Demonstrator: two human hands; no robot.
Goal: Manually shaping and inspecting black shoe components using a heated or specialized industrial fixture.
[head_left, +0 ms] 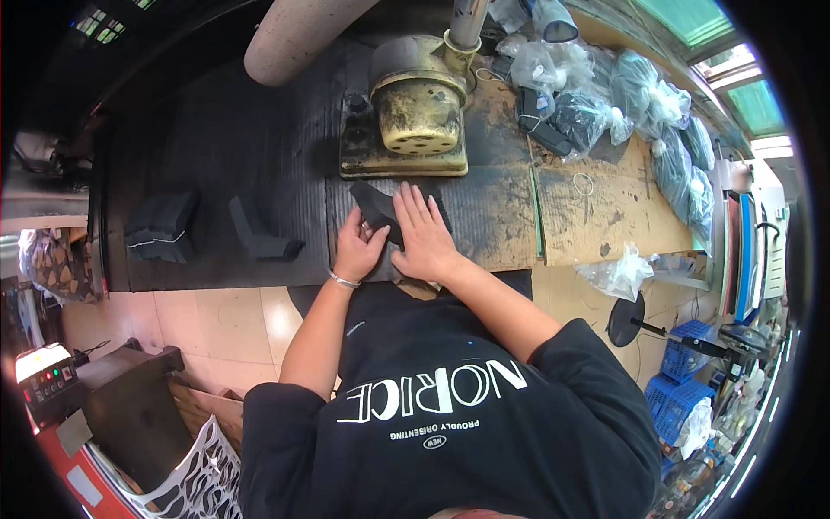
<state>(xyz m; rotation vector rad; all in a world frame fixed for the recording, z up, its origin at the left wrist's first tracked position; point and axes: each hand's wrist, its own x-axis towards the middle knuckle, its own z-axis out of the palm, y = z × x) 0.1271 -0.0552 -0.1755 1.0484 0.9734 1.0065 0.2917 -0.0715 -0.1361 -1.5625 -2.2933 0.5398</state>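
A dark, angled, flat piece (372, 202), perhaps cloth or leather, lies at the bench's front edge, below a stained cream machine (419, 117). My left hand (356, 251) has its thumb and fingers curled on the piece's left and near edge. Across its right part, my right hand (424, 233) lies flat with fingers stretched out, covering much of it. To the left, one loose black L-shaped piece (259, 233) rests on the bench. Farther left is a stack of similar black pieces (162, 227) with a pale band around it.
The bench has a dark ribbed cover (303, 164) and brown cardboard (596, 212) at right. Several plastic-bagged bundles (640, 86) pile up at the back right. A thick grey duct (303, 35) hangs above. Blue crates (683, 398) stand at right, a red machine (78, 467) at lower left.
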